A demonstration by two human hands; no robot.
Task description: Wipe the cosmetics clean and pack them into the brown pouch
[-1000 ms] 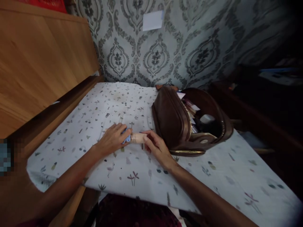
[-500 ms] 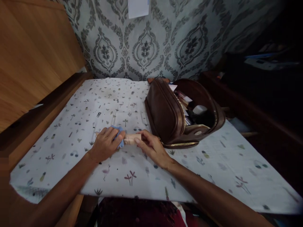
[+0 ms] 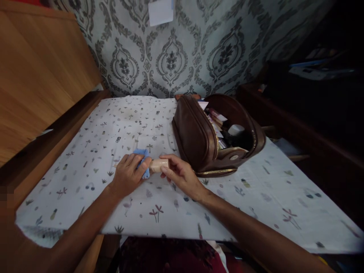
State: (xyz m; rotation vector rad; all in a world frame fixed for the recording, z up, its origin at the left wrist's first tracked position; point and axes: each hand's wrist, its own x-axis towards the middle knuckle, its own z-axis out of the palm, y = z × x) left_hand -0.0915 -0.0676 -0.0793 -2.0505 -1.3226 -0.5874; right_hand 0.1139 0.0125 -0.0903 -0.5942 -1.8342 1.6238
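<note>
A small beige foundation bottle point(image 3: 159, 165) lies on its side between my two hands, just above the patterned tablecloth. My left hand point(image 3: 129, 170) is closed round a blue cloth point(image 3: 146, 173), which covers the bottle's left end, so that end is hidden. At the other end, my right hand point(image 3: 180, 174) has its thumb on the bottle and its index finger along the upper side. Right behind that hand stands a brown leather makeup bag point(image 3: 196, 132), unzipped, with several cosmetics and a white-lidded jar point(image 3: 236, 130) inside.
The white tablecloth point(image 3: 127, 125) has small plant and flamingo prints. On the left rises a wooden panel point(image 3: 45, 64). A patterned wall point(image 3: 170, 60) closes off the back, with a white paper point(image 3: 160, 13) on it. Dark furniture point(image 3: 307, 113) lines the right side.
My right index finger has lifted and straightened along the bottle's top. The bottle appears turned, its printed lettering no longer readable. The view has shifted slightly.
</note>
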